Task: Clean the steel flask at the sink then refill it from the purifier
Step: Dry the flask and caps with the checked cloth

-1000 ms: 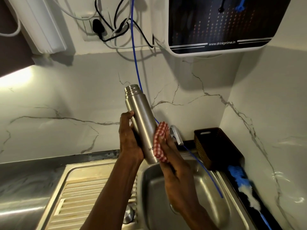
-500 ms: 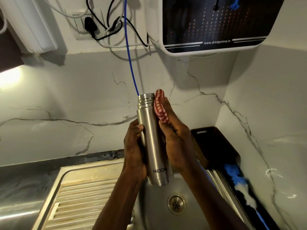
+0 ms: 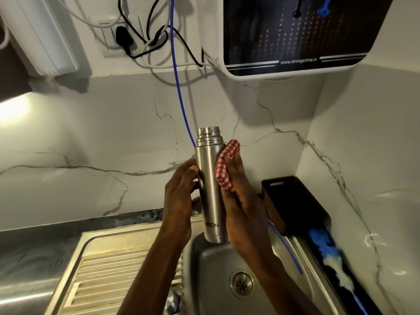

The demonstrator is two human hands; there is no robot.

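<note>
Over the sink (image 3: pixel 204 264), my left hand (image 3: pixel 177 201) grips the upright flask (image 3: pixel 210 189); my right hand (image 3: pixel 241 201) presses a checked cloth (image 3: pixel 227 164) against it.

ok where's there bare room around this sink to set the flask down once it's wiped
The ribbed drainboard left of the sink basin is bare, and so is the dark counter beyond it. The basin floor around the drain is free too. The right side is crowded: brown basket, bottle brush, blue tube.
</note>
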